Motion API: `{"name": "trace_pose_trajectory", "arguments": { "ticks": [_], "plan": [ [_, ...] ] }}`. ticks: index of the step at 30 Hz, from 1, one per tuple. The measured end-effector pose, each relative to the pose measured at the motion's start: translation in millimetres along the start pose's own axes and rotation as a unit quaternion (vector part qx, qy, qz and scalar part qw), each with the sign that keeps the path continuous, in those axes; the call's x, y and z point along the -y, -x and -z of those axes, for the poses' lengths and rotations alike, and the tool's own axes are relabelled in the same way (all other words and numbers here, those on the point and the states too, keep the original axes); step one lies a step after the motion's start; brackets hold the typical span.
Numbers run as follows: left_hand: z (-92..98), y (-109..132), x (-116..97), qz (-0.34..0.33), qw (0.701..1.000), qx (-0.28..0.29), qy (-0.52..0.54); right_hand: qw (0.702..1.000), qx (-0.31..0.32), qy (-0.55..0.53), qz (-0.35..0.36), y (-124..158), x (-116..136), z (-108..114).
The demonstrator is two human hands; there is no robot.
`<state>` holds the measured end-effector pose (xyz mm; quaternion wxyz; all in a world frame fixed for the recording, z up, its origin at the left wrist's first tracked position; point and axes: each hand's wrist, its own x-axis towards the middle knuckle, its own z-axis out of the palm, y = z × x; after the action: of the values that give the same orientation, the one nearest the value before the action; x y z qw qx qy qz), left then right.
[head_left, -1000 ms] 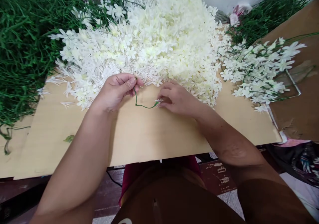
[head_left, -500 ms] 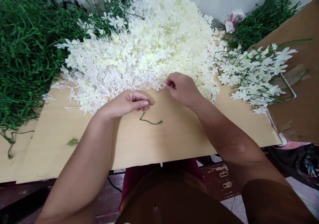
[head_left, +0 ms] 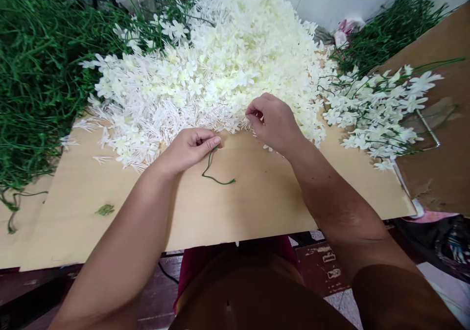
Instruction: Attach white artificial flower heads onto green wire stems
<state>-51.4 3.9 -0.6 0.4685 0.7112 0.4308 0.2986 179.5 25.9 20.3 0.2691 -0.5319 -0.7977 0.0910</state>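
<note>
Two hands (left (head_left: 189, 150): stem (head_left: 219, 181); right (head_left: 275, 123): blossoms (head_left: 220, 75))

Hiding the upper end of the green stem (head_left: 216, 179) inside the left hand (head_left: 188, 149). Curling the right hand (head_left: 275, 122) fingertips against the white flower heap (head_left: 220, 65), concealing anything pinched. Spilling the greenery pile (head_left: 33, 75) past the left edge.

A tangled heap of green stems (head_left: 33, 75) spills over the pale wooden bench (head_left: 257, 207) at the left, and a small green scrap (head_left: 105, 209) lies near it. At the right, finished sprays (head_left: 382, 109) rest partly on brown cardboard (head_left: 440, 173) beside a wire loop (head_left: 429, 129). Behind them is another green heap (head_left: 389, 26).
</note>
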Motion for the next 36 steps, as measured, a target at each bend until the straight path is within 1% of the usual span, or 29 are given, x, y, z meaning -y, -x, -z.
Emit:
{"name": "trace_pose_trajectory", "arguments": {
  "ticks": [4, 7, 9, 11, 14, 16, 20, 26, 28, 31, 34, 36],
  "plan": [
    [-3.1, -3.2, 4.3, 0.006, 0.994, -0.086, -0.066, 1.000, -0.008, -0.018, 0.001, 1.5, 0.0, -2.5],
    [-7.6, -6.1, 7.1, -0.001, 0.988, -0.140, -0.068, 0.995, -0.027, -0.095, -0.016, 2.8, 3.9, -3.7],
    [-10.8, -7.0, 7.9, -0.014, 0.987, -0.157, -0.044, 0.986, -0.020, -0.160, -0.028, 4.0, 10.0, -7.4],
    [-14.0, -7.1, 8.4, -0.023, 0.988, -0.156, -0.001, 0.978, -0.002, -0.208, -0.033, 5.1, 17.2, -13.1],
    [-18.2, -6.9, 8.4, -0.024, 0.988, -0.138, 0.067, 0.969, 0.015, -0.245, -0.029, 5.8, 26.0, -21.9],
    [-20.2, -7.3, 7.7, -0.016, 0.986, -0.137, 0.096, 0.965, 0.013, -0.260, -0.029, 6.0, 28.8, -26.9],
    [-21.3, -9.4, 5.7, 0.009, 0.982, -0.149, 0.112, 0.955, 0.002, -0.294, -0.032, 6.3, 29.6, -34.3],
    [-20.4, -9.5, 4.1, 0.018, 0.977, -0.117, 0.179, 0.940, -0.004, -0.341, -0.025, 8.0, 31.2, -41.3],
    [-19.7, -9.0, 4.3, 0.017, 0.974, -0.121, 0.193, 0.940, -0.018, -0.342, -0.010, 8.4, 31.3, -42.7],
    [-17.6, -9.4, 5.4, 0.023, 0.966, -0.138, 0.217, 0.941, -0.058, -0.333, 0.012, 7.8, 26.4, -41.1],
    [-15.4, -12.0, 6.6, 0.022, 0.961, -0.169, 0.219, 0.946, -0.100, -0.306, 0.025, 5.5, 10.6, -29.7],
    [-15.0, -14.1, 6.9, 0.020, 0.959, -0.192, 0.209, 0.956, -0.143, -0.254, 0.032, 3.9, -6.0, -16.6]
  ]
}}
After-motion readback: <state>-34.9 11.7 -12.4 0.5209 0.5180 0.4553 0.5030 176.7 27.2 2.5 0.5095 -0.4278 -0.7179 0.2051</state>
